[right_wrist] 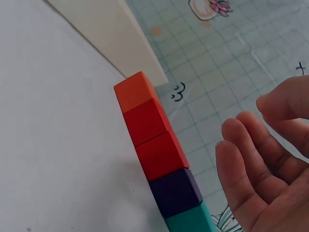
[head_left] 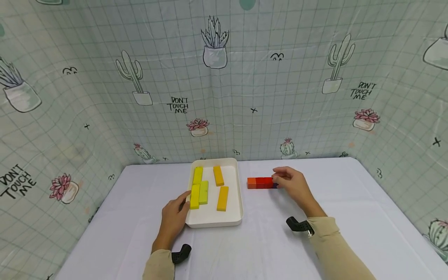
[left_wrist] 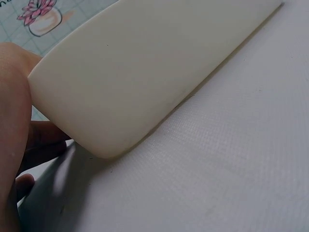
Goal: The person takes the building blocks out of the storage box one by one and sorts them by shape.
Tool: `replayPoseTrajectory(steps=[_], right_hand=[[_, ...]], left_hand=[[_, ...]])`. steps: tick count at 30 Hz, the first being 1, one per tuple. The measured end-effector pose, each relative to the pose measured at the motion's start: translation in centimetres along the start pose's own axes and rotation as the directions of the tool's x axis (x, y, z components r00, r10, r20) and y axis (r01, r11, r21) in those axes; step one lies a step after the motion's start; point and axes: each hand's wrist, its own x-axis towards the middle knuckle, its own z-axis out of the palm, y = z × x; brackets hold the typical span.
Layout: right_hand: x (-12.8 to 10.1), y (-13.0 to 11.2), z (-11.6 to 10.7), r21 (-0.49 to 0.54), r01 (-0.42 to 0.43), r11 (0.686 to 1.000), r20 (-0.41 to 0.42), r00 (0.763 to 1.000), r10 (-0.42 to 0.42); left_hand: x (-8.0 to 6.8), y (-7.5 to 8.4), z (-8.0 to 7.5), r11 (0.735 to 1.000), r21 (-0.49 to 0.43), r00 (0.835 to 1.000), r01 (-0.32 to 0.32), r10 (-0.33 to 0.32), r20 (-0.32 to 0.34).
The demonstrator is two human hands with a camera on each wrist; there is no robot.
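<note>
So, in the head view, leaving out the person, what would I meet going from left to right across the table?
White tray holding five yellowish blocks, then an orange block, two red blocks, a partly hidden dark block.

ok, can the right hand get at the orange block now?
Likely yes: the right hand looks empty, nothing covers the orange block, and bare table separates it from the white tray.

White table, tray, block row
</note>
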Motion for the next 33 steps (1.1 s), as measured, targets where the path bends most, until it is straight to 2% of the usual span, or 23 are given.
replayPoseTrajectory(steps=[6,12,27,33], right_hand=[[-0.6,-0.7,0.9,0.032,0.0,0.999,0.052,0.999,-0.001],[-0.7,-0.9,2.5,0.023,0.017,1.0,0.107,0.994,-0.02],[-1.5,-0.6,4.4,-0.024,0.019,1.0,0.159,0.987,-0.015],[-1.1,-1.4,6.1,0.078,-0.014,0.997,0.235,0.972,-0.004]], left_hand=[[0.0,-0.1,0.0,1.0,-0.008,1.0,0.01,-0.01,0.009],[0.0,-0.1,0.1,1.0,0.001,1.0,0.01,-0.01,0.003],[-0.2,-0.1,0.4,1.0,-0.012,1.0,0.017,-0.017,0.017],[0.0,-0.1,0.2,1.0,-0.011,1.0,-0.003,0.003,0.001]])
